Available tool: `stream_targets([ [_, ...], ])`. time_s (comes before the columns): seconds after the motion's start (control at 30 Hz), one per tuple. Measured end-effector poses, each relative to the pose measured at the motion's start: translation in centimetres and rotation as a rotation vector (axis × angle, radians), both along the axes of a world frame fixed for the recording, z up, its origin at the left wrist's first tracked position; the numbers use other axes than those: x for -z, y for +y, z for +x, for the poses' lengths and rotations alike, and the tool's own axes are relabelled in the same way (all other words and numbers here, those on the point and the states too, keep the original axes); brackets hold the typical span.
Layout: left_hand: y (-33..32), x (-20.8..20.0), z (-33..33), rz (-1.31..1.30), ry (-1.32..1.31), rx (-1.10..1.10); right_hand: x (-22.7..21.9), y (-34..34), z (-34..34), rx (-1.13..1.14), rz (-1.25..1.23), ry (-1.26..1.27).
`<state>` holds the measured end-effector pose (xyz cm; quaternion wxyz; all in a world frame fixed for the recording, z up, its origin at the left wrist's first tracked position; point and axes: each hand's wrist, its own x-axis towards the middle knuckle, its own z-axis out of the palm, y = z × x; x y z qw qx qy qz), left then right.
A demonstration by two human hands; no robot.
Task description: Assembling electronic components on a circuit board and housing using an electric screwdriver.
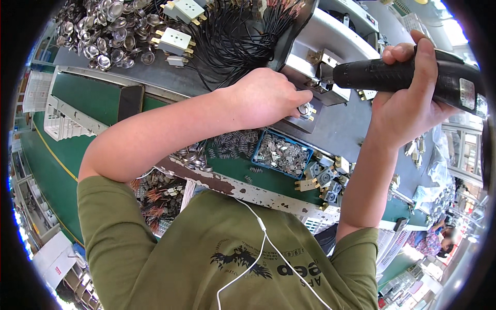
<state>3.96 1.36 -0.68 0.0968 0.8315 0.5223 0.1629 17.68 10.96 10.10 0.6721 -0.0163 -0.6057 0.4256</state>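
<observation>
My left hand [267, 99] reaches across to the middle of the bench, its fingers pinched on a small part with brass pins [308, 111]. A shiny rounded metal piece shows on that part; my fingers hide the rest. In my right hand [408, 98] is a black electric screwdriver [372, 74], held nearly level. Its tip points left into the metal mouth of a screw feeder [330, 77], just above and to the right of my left hand. Whether a screw sits on the tip cannot be seen.
Metal cups [111, 33] and black wires [232, 39] lie at the back. A blue tray of small metal parts [282, 154] stands near me, beside loose springs [235, 146] and grey-and-white socket pieces [325, 178]. White sockets [175, 41] rest at the back left. Another person [431, 242] is at far right.
</observation>
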Motion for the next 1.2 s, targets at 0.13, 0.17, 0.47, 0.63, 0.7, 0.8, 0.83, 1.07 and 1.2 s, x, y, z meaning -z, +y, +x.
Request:
stream_targets([
  [0.13,-0.1,-0.1,0.0,-0.016,-0.008,-0.005,-0.4,-1.0,-0.6,0.296,-0.138,-0.087],
  [0.17,-0.1,-0.1,0.0,-0.025,-0.005,-0.008,-0.4,-0.8,-0.6,0.294,-0.107,-0.092],
  [0.47,0.0,0.0,0.1,-0.014,0.051,-0.030,1.0,1.7,0.7,0.262,0.058,-0.172],
  [0.63,-0.1,0.2,0.0,-0.008,0.038,-0.026,0.9,1.7,0.8,0.194,0.091,-0.199],
  [0.7,-0.1,0.3,-0.1,-0.017,0.053,-0.024,0.9,1.6,0.8,0.173,0.109,-0.202],
  [0.8,-0.5,0.6,-0.1,0.028,0.042,-0.009,0.6,1.5,0.9,0.153,0.131,-0.205],
  [0.83,-0.7,0.6,-0.1,0.057,0.038,-0.017,0.4,0.7,0.4,0.158,0.129,-0.199],
  [1.07,-0.4,0.7,-0.2,0.223,0.035,-0.005,-0.3,0.7,0.8,0.324,0.024,-0.411],
  [1.2,0.0,0.7,0.0,0.193,0.004,-0.005,-1.2,2.2,0.3,0.080,-0.094,-0.403],
])
